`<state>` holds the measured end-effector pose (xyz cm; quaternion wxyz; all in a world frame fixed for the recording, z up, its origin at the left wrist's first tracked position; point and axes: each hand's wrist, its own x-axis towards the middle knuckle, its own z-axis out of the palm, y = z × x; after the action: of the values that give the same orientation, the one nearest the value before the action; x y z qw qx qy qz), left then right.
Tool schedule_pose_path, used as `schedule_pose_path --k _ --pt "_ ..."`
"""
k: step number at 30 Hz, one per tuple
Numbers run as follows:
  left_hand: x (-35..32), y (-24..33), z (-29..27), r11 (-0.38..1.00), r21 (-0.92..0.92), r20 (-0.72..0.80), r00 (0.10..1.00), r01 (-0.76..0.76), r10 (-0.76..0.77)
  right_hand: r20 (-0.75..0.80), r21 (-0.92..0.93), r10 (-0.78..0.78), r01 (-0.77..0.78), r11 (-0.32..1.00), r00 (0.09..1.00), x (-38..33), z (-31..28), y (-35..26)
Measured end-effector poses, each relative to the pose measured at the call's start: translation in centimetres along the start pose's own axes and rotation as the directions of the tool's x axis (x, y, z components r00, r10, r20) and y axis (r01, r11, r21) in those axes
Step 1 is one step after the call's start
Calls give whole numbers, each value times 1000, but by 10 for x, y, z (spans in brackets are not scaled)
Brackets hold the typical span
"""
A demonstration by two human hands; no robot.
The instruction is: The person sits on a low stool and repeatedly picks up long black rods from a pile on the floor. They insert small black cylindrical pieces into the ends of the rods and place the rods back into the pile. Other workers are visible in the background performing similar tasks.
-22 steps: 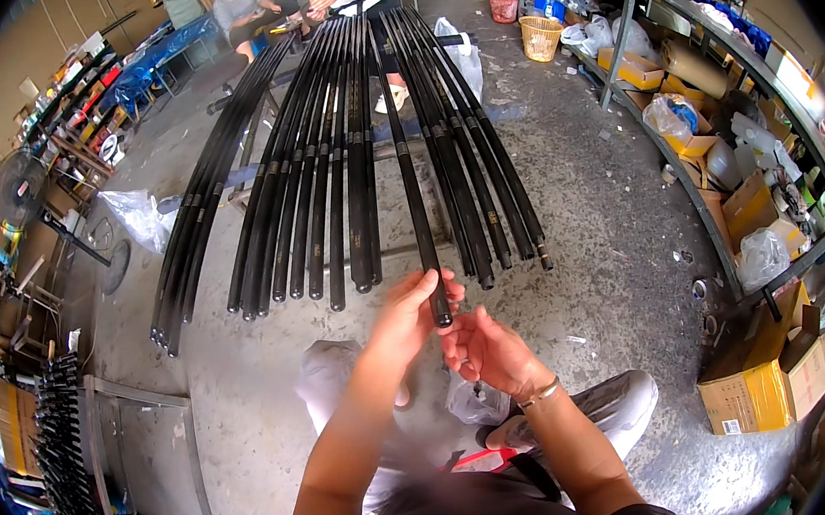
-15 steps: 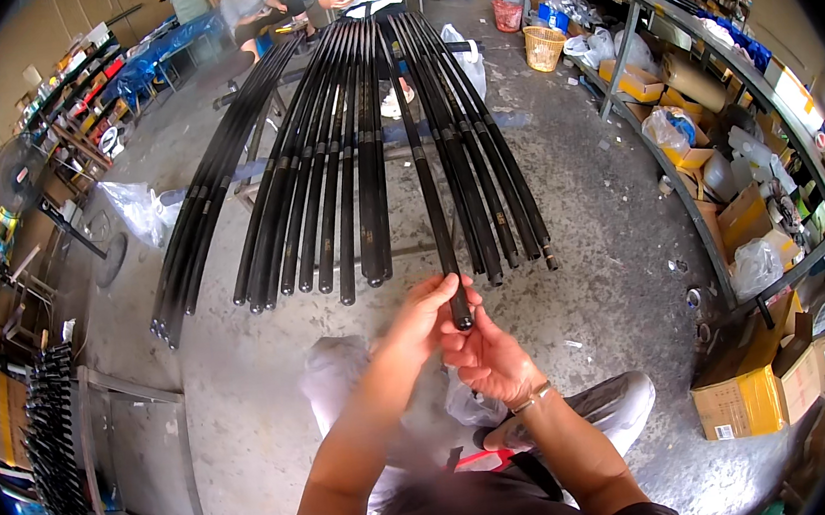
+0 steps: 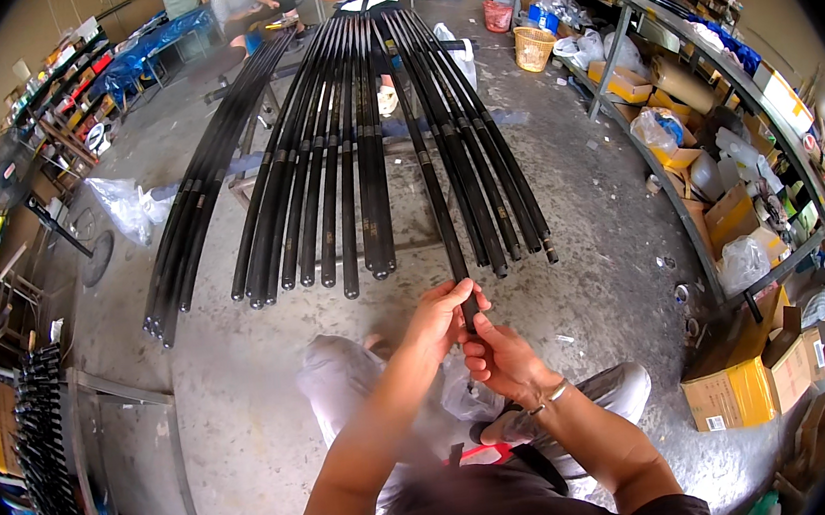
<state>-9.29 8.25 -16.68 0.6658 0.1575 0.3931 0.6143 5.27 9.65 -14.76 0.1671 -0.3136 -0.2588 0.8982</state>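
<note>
On the far left a metal rack (image 3: pixel 133 468) holds a bundle of dark rods (image 3: pixel 45 447), and a fan (image 3: pixel 6 169) stands by the wall. Across the middle of the concrete floor (image 3: pixel 244 376), many long black rods (image 3: pixel 342 164) lie side by side on low supports. The left hand (image 3: pixel 436 315) is closed around the near end of one black rod (image 3: pixel 430 185), which runs from the hands away over the row. The right hand (image 3: pixel 499 359) is curled just under it, fingers pinching the rod's butt end. Most rods already lie in the row; this one seems to be the piece in work, not yet laid down. Compared with the earlier frames, the rod's end has come closer to the body and the hands sit lower. Shelves (image 3: pixel 720 125) with boxes (image 3: pixel 738 389) line the right.
</note>
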Motion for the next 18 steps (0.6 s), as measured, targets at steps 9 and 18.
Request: schedule_pose_path --k 9,18 --pt "3 -13 1 991 76 -100 988 -110 117 -160 -286 -81 32 958 984 -1 1 5" --pt "1 -5 12 996 11 -66 994 -91 92 -7 136 7 -6 991 1000 -6 2 2"
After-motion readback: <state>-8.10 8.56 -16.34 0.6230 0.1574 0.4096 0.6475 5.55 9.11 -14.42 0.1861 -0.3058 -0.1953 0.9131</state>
